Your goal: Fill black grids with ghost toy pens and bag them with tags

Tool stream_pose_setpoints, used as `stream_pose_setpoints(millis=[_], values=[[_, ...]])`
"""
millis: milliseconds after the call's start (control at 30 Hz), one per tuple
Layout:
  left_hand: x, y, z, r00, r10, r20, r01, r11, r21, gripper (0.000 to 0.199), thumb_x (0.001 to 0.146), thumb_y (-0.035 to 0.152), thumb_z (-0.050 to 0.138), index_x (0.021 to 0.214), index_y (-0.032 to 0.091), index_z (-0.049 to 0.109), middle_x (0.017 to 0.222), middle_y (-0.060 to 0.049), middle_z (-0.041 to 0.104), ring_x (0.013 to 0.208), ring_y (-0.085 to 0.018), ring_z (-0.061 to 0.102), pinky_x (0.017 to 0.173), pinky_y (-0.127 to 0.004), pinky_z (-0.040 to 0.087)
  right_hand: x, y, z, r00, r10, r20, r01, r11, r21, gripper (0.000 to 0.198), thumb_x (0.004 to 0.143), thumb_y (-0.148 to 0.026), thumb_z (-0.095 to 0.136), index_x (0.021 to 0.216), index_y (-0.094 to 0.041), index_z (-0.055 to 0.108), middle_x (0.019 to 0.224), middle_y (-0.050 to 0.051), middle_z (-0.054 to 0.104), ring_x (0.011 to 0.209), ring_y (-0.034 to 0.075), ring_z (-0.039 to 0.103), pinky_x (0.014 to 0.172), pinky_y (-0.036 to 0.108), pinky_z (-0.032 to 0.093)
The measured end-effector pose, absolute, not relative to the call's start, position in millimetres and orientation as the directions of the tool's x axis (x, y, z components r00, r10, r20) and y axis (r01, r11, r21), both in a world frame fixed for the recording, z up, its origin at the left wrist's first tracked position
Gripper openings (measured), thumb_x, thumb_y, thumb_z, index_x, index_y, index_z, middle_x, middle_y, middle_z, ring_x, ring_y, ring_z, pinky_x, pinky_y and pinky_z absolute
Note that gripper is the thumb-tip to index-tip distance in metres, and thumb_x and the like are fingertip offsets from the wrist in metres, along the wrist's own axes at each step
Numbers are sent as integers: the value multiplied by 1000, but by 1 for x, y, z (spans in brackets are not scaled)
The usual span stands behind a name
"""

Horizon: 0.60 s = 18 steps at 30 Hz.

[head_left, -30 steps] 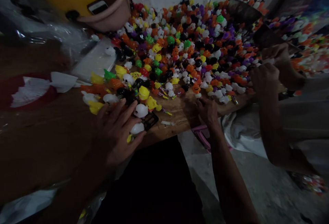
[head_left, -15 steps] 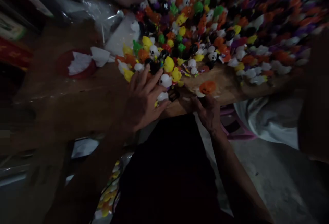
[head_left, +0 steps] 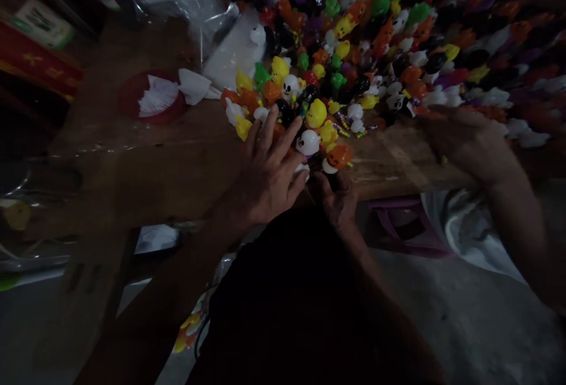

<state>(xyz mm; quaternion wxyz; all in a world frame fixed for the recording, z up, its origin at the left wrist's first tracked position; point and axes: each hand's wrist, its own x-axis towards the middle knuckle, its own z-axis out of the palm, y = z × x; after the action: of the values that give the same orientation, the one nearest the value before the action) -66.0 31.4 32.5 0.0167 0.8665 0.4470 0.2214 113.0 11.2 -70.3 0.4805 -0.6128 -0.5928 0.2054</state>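
Observation:
My left hand (head_left: pixel 269 175) lies with fingers spread over the near edge of a heap of small plastic toy figures. Its thumb and forefinger are beside a white toy (head_left: pixel 302 170), partly hidden by them. A white skull-faced toy (head_left: pixel 308 142) and a yellow toy (head_left: pixel 316 114) sit just past the fingertips. Close by on the right, at the table's front edge, my right hand (head_left: pixel 339 201) is closed on an orange pumpkin toy (head_left: pixel 339 156) with a white base. Its fingertips are dark and partly hidden beneath the toy.
The wooden table (head_left: pixel 177 167) bears a large pile of colourful toys (head_left: pixel 380 37). At left stands a red dish (head_left: pixel 170 112) with white paper pieces, near clear plastic bags (head_left: pixel 207 13). A co-worker's hand (head_left: pixel 473 143) reaches in from the right, above a pink stool (head_left: pixel 402 226).
My right hand has brought the pumpkin toy leftward, close to my left hand. A co-worker's hand has come onto the table at right. The whole view has shifted somewhat.

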Motion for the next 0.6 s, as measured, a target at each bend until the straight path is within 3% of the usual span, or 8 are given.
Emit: stream_pose_setpoints(millis=[100,300,433,600], values=[[-66,33,33,502,784,364,760,-601,246,21,99,32,57,112,23,71,170,-3,39,164,-38,17,135,-62,13,115,8,-72,206,904,375,599,187,-779,29,100,-47,58,104,-21,69,98,11,74,95,27,70,89,43,57],[-67,34,34,486,809,330,779,-573,255,23,99,34,56,112,23,70,169,-2,40,164,-36,19,135,-62,16,113,13,-79,101,929,356,745,167,-646,32,103,-49,49,98,-21,65,90,11,66,92,27,64,85,42,55],[-69,30,42,521,789,325,763,-602,237,28,92,33,64,117,22,69,170,-5,39,163,-39,20,133,-66,19,112,21,-82,37,917,397,732,245,-636,31,103,-46,46,100,-21,64,92,12,68,94,27,65,89,43,56],[-54,31,58,534,728,430,722,-657,216,39,84,35,71,121,19,68,168,-11,41,161,-44,23,130,-70,23,107,12,-74,-11,927,376,688,280,-669,24,101,-34,48,96,-21,68,90,10,70,89,26,67,85,40,57]])
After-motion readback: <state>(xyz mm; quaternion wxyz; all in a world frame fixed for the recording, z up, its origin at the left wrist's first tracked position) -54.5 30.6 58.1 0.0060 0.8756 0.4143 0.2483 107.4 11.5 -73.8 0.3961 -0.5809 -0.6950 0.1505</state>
